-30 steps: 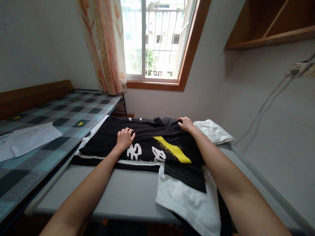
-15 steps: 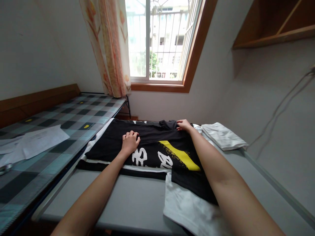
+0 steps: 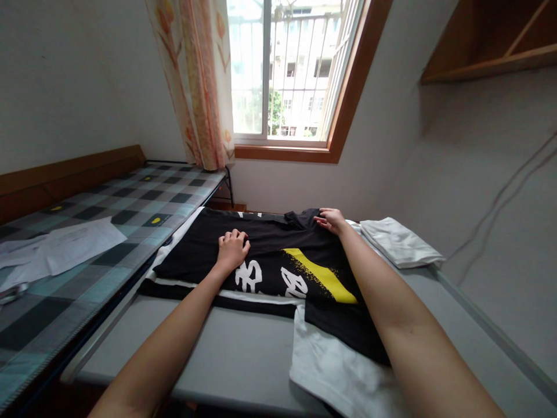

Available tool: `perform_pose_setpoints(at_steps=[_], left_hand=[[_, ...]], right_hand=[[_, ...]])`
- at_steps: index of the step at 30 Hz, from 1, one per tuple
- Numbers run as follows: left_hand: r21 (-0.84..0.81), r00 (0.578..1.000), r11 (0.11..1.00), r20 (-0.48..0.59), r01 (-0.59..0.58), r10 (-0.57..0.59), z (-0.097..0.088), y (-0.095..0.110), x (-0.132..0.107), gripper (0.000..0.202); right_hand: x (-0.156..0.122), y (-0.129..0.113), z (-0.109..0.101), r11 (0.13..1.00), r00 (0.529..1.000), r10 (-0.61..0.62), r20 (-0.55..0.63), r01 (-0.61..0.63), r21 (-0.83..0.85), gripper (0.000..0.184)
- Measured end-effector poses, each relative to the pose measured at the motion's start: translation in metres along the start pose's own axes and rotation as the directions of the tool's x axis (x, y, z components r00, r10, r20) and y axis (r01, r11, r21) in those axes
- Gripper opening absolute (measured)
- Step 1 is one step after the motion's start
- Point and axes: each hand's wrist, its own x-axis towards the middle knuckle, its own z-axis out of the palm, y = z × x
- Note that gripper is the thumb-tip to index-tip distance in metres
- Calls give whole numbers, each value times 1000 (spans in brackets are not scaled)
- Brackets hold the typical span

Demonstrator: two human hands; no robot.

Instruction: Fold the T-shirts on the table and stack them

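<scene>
Black cloth fills the middle of the head view: a shirt (image 3: 274, 238) laid out on the grey surface (image 3: 235, 342), straight ahead of me and under both hands. Its long axis runs side to side, across my reach, with the hem end toward the bed (image 3: 183, 181) on my left and the sleeve end to my right. The left hand (image 3: 232, 249) is the nearer one to the shirt's middle, palm down on the cloth, fingers parted and loosely bent, gripping nothing that I can make out. The right hand (image 3: 331, 220) reaches farther out, to the far edge at the sleeve end, just beside a bunched fold. Its fingers are part-bent, and I cannot tell from here whether they pinch the cloth or only touch it.

The shirt looks thin and soft, mostly smooth, with shallow creases between the hands. A slanting yellow band (image 3: 322, 276) and bold white lettering (image 3: 248, 277) mark its front. The near sleeve lies over a white garment (image 3: 326, 360), and more white and black cloth shows along the near edge underneath. A folded white cloth (image 3: 400, 242) sits right of the right hand, apart from it.
</scene>
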Motion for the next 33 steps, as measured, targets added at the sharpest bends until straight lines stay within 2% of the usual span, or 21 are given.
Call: perform_pose_setpoints(at_steps=[3,5,8,11,13,16,18,20,22,25,27,29,31,33], left_hand=[[13,1000,1000,0,11,-11,0,0,0,29],[14,1000,1000,-1,11,-11,1,0,1,29],[6,1000,1000,2,12,-12,2,-1,1,29],[1,1000,1000,7,12,-12,3,-2,2,29],[0,1000,1000,8,12,-12,2,-2,2,30],[-2,1000,1000,10,10,-10,2,-3,1,30],[-4,1000,1000,8,6,-6,2,-3,1,30],[-8,1000,1000,6,1,-1,3,-3,1,31],[-16,1000,1000,5,-5,5,3,-4,1,31],[-55,1000,998,0,-10,10,4,-7,2,31],[-124,999,992,-22,-31,28,3,-9,4,29],[-244,995,966,-70,-81,66,2,-9,7,28],[-409,987,901,-118,-144,104,1,-7,9,28],[-578,985,799,-121,-167,119,1,1,11,29]], right_hand=[[-14,-6,-16,975,985,-121,127,94,201,21],[-27,-4,-33,963,937,-187,297,115,244,15],[-47,7,-64,994,842,-92,531,105,6,22],[-64,18,-88,938,800,23,600,190,-289,31],[-73,20,-96,900,809,54,585,215,-380,33],[-83,16,-97,868,857,85,509,187,-460,32],[-87,14,-93,840,914,92,395,142,-524,30],[-87,17,-87,827,968,45,248,103,-553,32],[-86,24,-80,842,990,-36,138,104,-530,40],[-79,41,-72,871,977,-162,139,208,-445,44],[-72,54,-69,857,944,-290,157,330,-396,38],[-67,65,-68,825,902,-413,127,430,-368,30],[-63,73,-67,810,875,-478,76,473,-348,25],[-61,80,-67,820,873,-487,17,464,-336,26]])
